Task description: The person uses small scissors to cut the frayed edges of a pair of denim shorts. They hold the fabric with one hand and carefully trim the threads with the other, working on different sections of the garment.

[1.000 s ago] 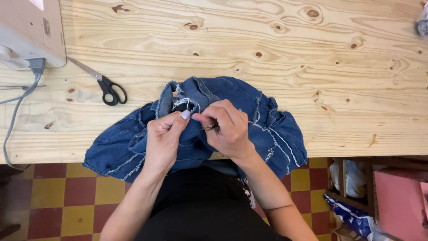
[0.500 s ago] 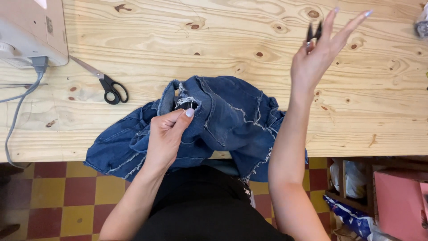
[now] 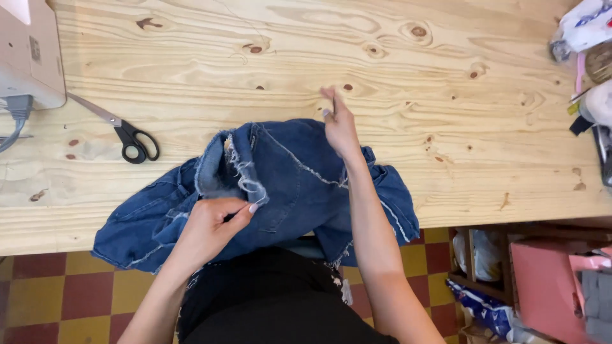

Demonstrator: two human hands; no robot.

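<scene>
The left hand point(image 3: 207, 226) pinches a frayed edge of the blue denim garment point(image 3: 280, 185), which lies bunched at the near edge of the pine table point(image 3: 414, 70); the right hand point(image 3: 338, 121) reaches across the cloth's far side, fingers closed round a small dark tool I can barely make out; its forearm runs straight over the denim. A white plastic package point(image 3: 590, 25) sits at the far right corner; black-handled scissors point(image 3: 121, 130) lie left, near a beige sewing machine point(image 3: 25, 54) bearing a small dark rectangular label.
</scene>
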